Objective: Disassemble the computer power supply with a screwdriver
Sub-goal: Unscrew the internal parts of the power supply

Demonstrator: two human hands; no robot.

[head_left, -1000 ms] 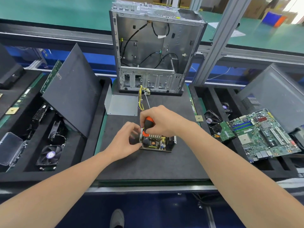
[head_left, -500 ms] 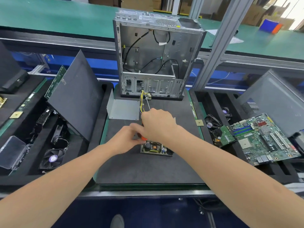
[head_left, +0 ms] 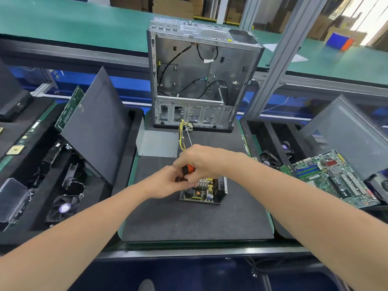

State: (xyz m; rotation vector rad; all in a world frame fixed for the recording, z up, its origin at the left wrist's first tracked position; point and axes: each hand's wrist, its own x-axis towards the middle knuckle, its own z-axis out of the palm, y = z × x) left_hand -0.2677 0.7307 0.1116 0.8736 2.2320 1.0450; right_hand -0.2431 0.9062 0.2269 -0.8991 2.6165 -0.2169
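- The right hand (head_left: 201, 162) is over the middle of the black mat (head_left: 189, 219), its fingers curled round the orange-and-black handle of the screwdriver (head_left: 188, 169).
- The left hand (head_left: 168, 183) comes in from the near left and meets the right hand. Its fingertips are bunched against the lower, darker part of the handle, but I cannot tell whether they pinch it or only touch it.
- The two hands are together, touching at the screwdriver, just above the left far corner of the power supply (head_left: 204, 191).
- The power supply lies flat on the mat as an open circuit board, with a silver heat sink, a coil and dark round parts showing. The screwdriver tip is hidden behind the hands.
- A bundle of yellow wires (head_left: 182, 136) runs from behind the right hand toward the far edge of the mat.
- A bent grey metal cover (head_left: 157, 143) lies on the mat to the far left of the hands.
- An open computer case (head_left: 199, 80) stands upright at the far end of the mat, with black cables hanging loose inside.
- On the left, a black panel (head_left: 98, 122) leans tilted over a tray that holds a fan (head_left: 65, 206) and a clear plastic box (head_left: 10, 198).
- On the right, a green motherboard (head_left: 333, 177) lies in another tray, with a grey panel (head_left: 344, 135) leaning beyond it.
- A green belt (head_left: 63, 22) runs across the far side.
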